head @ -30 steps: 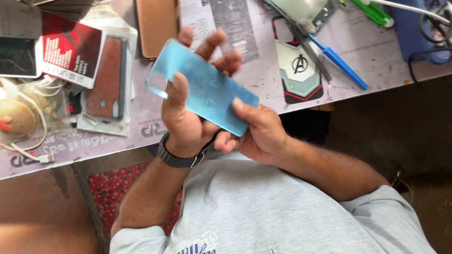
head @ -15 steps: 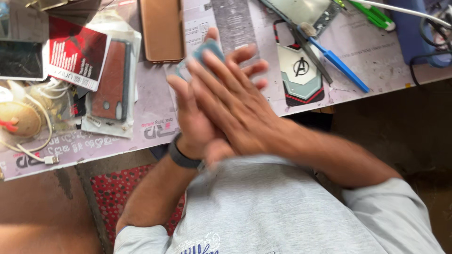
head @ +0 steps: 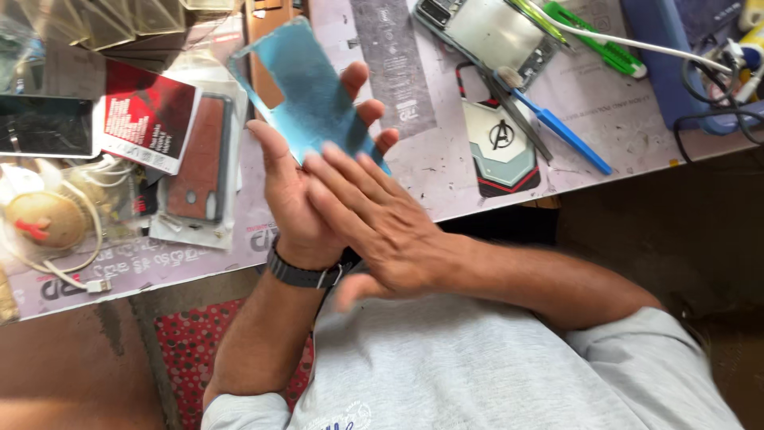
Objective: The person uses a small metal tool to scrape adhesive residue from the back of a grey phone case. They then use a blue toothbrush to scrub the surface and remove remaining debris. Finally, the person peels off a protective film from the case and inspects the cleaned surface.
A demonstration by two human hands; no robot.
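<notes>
Clearly the thin blue panel, shaped like the back cover of a phone with a camera cut-out near its top corner, rests tilted in the left hand, propped on the palm with the fingers curled up behind its edges. It looks light, stiff yet easily bent, and smooth enough to slip, so the long edges seem the safest place to hold it. The right hand lies flat and open, fingers spread, across the panel's lower end. Beyond the hands, on the cluttered table, lie a printed phone case and a blue tool.
</notes>
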